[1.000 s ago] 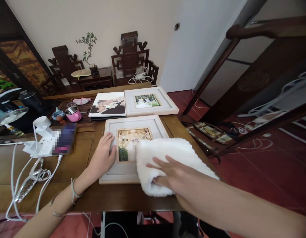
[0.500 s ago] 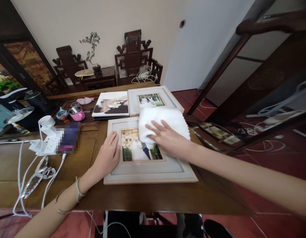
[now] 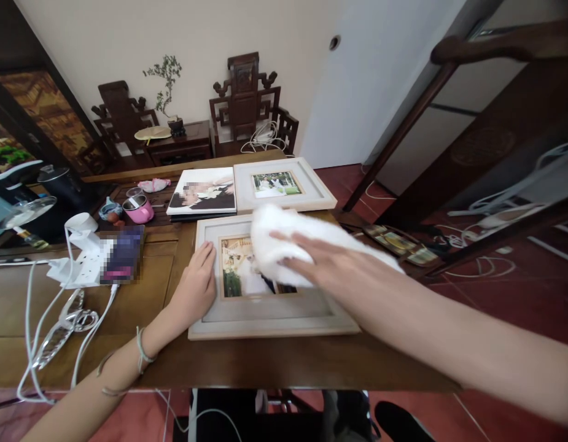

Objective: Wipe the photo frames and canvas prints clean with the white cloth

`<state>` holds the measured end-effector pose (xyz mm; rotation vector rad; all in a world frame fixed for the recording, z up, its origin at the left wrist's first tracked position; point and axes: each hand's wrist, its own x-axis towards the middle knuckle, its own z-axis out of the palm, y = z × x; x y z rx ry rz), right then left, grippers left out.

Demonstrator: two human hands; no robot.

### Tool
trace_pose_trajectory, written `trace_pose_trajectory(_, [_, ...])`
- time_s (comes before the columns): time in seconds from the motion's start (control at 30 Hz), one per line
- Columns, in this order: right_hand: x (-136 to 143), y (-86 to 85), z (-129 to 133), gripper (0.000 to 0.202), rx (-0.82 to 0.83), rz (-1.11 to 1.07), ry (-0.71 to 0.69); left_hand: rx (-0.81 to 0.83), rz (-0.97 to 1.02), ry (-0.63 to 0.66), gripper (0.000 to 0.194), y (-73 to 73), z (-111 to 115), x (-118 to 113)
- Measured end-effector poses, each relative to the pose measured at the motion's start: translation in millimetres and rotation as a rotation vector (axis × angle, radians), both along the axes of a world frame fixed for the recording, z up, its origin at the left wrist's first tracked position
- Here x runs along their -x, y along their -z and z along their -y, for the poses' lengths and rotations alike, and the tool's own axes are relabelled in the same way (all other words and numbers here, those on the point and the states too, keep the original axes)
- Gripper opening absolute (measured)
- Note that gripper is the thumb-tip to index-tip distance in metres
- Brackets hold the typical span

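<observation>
A light picture frame (image 3: pixel 274 326) with a wedding photo lies flat on the wooden table (image 3: pixel 247 362) before me. My left hand (image 3: pixel 197 285) rests on the frame's left border, its fingers stretched out and holding nothing. With fingers bent round a fluffy white cloth (image 3: pixel 277 239), my right hand (image 3: pixel 318 261) is over the frame's upper right part, somewhat blurred by motion. The cloth and hand hide the right side of the photo. Whether the cloth touches the glass I cannot tell.
Behind it lie a second picture frame (image 3: pixel 311 193) and a photo album (image 3: pixel 203 205). To the left are a pink cup (image 3: pixel 140 212), a white power strip (image 3: pixel 88 267) with cables and a clear hair clip (image 3: pixel 65 328). A dark wooden chair (image 3: pixel 403 123) stands at the right.
My right hand has bunched the cloth, which lay spread under its fingers before, and now trails out to the right. The left hand has stayed on the frame's border.
</observation>
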<state>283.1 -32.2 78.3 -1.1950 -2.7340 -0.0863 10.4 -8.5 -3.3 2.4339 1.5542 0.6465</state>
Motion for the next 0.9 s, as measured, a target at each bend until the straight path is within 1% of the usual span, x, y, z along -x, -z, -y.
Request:
trace_pose_trajectory(0.07, [3,-1.9,-32,0.063,-0.169,0.076,0.01,-0.013,-0.003,0.006,0.05,1.6,-1,2])
trace_pose_trajectory(0.1, [6,1.6,-47,0.058,-0.206,0.121,0.011,-0.017,-0.005,0.005,0.05,1.9,-1,2])
trace_pose_trajectory(0.17, [11,15.2,-68,0.051,-0.219,0.203,0.024,-0.016,-0.011,-0.001,0.049,1.5,-1,2])
trace_pose_trajectory(0.23, [14,31.0,-73,0.05,-0.183,0.269,0.009,-0.007,-0.019,-0.01,0.049,0.1,-1,1])
trace_pose_trajectory(0.3, [15,41.9,-62,0.047,-0.153,0.288,-0.023,-0.001,-0.025,-0.016,0.048,-1.6,0,0])
trace_pose_trajectory(0.37, [15,44.4,-38,0.04,-0.122,0.272,-0.041,0.005,-0.027,-0.024,0.048,-3.4,0,-2])
trace_pose_trajectory(0.53, [17,31.4,31,0.026,0.046,0.175,-0.064,0.018,-0.023,-0.025,0.048,-4.1,0,-4])
trace_pose_trajectory(0.57, [18,29.0,42,0.026,0.09,0.144,-0.088,0.013,-0.016,-0.021,0.048,-3.5,0,-3])
trace_pose_trajectory(0.63, [20,26.0,56,0.032,0.18,0.091,-0.128,0.003,-0.007,-0.014,0.047,-2.2,0,-2])
trace_pose_trajectory(0.7, [24,25.7,60,0.042,0.25,0.079,-0.129,-0.005,-0.011,-0.003,0.047,-0.9,-1,-1])
trace_pose_trajectory(0.77, [26,28.1,52,0.053,0.269,0.115,-0.079,-0.006,-0.022,0.012,0.047,-0.2,-1,0])
trace_pose_trajectory(0.83, [27,32.3,32,0.065,0.235,0.163,-0.022,0.001,-0.035,0.025,0.047,0.0,-2,1])
trace_pose_trajectory(0.9, [28,36.7,4,0.072,0.148,0.173,0.029,0.008,-0.048,0.033,0.047,0.0,-2,2])
